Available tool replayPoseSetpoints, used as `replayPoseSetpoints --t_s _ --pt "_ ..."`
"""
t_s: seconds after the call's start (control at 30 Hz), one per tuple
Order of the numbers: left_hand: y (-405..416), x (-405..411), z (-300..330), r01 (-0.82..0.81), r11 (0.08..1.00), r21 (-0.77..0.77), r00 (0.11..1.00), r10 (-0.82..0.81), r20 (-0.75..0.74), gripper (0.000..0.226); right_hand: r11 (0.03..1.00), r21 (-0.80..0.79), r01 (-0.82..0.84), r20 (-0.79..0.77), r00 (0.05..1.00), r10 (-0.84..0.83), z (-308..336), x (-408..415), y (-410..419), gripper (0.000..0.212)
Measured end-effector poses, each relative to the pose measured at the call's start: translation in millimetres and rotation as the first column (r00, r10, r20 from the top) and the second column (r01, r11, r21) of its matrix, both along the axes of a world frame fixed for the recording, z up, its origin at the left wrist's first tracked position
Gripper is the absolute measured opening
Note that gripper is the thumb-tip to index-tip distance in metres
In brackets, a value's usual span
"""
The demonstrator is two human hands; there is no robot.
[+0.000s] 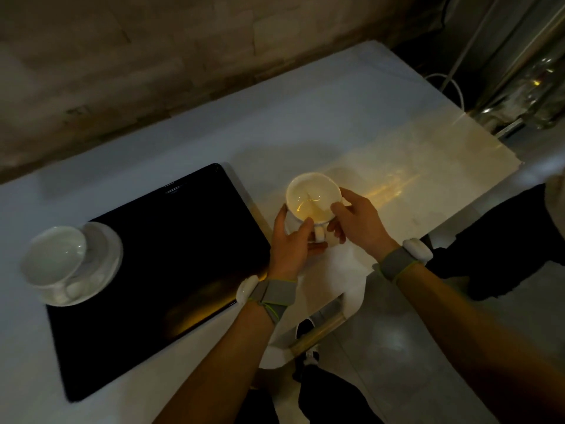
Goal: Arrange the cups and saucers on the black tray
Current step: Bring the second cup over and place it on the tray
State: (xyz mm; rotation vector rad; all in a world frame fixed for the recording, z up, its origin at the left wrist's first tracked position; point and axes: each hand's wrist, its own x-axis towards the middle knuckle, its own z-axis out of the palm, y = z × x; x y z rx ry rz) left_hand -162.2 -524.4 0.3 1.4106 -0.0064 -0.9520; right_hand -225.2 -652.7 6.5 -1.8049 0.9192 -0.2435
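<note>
white porcelain sits between both our hands: a teacup [313,200] with its mouth up and its small handle turned toward us. our left hand [290,243] wraps the near left side of the cup, thumb on the rim beside the handle, fingers curled underneath. our right hand [354,218] grips the right side, thumb on the rim and fingers reaching under toward the handle. whether the cup rests on the worktop [382,142] or is lifted just off it, we cannot tell. both wrists carry grey bands with white pods.

just left of our left hand lies the black tray [171,255], flat on the worktop, its right edge passing behind that hand. well to the left of both hands, on the tray's far left corner, a white saucer [101,270] overhangs the tray edge, and a second teacup [55,255] stands on it, handle toward us. the rest of the tray surface is bare and glossy.
</note>
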Motion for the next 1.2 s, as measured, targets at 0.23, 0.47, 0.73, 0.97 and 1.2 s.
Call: replayPoseSetpoints --t_s 0.23,0.47,0.73,0.97,1.2 --pt "24 25 8 -0.074 0.997 -0.032 0.997 0.074 0.013 0.061 0.996 -0.019 -0.083 0.024 0.996 0.084 9 33 20 0.042" --pt "54 47 11 -0.172 0.983 -0.069 0.985 0.172 -0.009 0.061 0.986 0.009 -0.167 0.06 0.984 0.167 13 66 43 0.042" --pt "95 76 14 -0.272 0.961 -0.046 0.962 0.271 -0.018 0.061 0.957 0.049 -0.287 0.089 0.955 0.282 13 109 78 0.044" --pt "138 105 17 -0.374 0.927 -0.024 0.927 0.373 -0.021 0.061 0.921 0.066 -0.384 0.069 0.922 0.38 11 153 119 0.043" --pt "177 130 13 -0.465 0.885 0.012 0.885 0.465 -0.014 0.061 0.88 0.079 -0.469 0.068 0.883 0.464 7 189 159 0.046"
